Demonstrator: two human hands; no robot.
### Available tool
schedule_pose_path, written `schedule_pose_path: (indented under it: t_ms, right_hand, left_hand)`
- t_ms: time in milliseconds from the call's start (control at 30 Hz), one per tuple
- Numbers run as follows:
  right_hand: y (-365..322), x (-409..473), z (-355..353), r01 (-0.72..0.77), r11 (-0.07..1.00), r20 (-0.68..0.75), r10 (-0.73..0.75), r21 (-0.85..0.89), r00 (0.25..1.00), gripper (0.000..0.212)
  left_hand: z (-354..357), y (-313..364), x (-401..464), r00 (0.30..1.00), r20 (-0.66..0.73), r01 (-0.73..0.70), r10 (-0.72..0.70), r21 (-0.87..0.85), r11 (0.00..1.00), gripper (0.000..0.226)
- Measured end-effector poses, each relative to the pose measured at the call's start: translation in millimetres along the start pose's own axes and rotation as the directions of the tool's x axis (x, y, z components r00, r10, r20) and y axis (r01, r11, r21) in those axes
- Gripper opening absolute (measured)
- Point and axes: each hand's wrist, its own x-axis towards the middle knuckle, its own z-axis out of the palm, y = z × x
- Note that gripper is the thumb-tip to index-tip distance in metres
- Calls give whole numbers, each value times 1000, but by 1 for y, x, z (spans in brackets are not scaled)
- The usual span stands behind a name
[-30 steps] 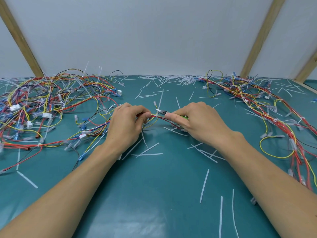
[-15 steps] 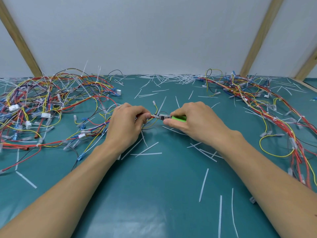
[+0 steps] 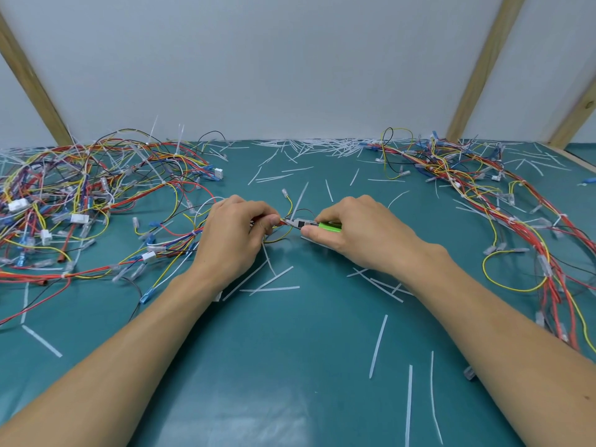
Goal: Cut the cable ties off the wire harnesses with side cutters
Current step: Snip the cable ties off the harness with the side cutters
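Pinching wires (image 3: 283, 221) at fingertips, left hand (image 3: 235, 237) steadies bundle. Right hand (image 3: 358, 233) grips cutters (image 3: 309, 224), green handle in fist, nose touching wires just right of left thumb. Tie itself too small to see. Advice: nip strap only, blades clear of insulation.

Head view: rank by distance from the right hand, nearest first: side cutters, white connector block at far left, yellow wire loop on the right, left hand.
1. side cutters: gripped in the right hand.
2. left hand: just left, past the cutter tips.
3. yellow wire loop: farther right on the mat.
4. white connector block: far left, in the harness pile.
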Motion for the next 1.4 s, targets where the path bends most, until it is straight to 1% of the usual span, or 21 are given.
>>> schedule_pose_path:
  t_ms: [200,267,333,467,600,733,867,1067,1167,1400]
  right_hand:
    - [0,1,1,-9,1000,12,9,-5,1000,51]
    - [1,1,1,1,1000,11,0,-19,1000,56]
    - [1,1,0,16,1000,-5,-16,-20,1000,60]
    - [-2,-1,1,18,1000,-44,-18,-3,999,61]
    - [-2,-1,1,2,1000,-35,-2,1,999,67]
    - [-3,-1,0,8,1000,-12,-8,18,1000,60]
    - [-2,-1,0,-7,1000,-13,8,24,1000,66]
    - [-3,-1,-1,-2,1000,-2,2,29,1000,63]
    - [-2,-1,0,-4,1000,-4,4,31,1000,67]
    - [-3,-1,-1,1,1000,-7,0,29,1000,62]
  left_hand:
    - [0,-1,0,1000,8,-12,12,1,1000,12]
    - [0,-1,0,1000,9,-15,15,-1,1000,12]
    - [0,-1,0,1000,9,-21,21,5,1000,12]
    - [0,-1,1,1000,6,-18,18,-3,1000,11]
    - [0,-1,0,1000,5,-21,21,-7,1000,11]
    - [0,-1,1,1000,8,-23,23,-1,1000,11]
    - [0,-1,0,1000,10,-22,22,-6,1000,11]
    - [0,0,0,1000,18,-20,19,5,1000,11]
    - [0,1,0,1000,17,-19,19,5,1000,11]
    - [-1,0,0,1000,16,-20,20,5,1000,11]
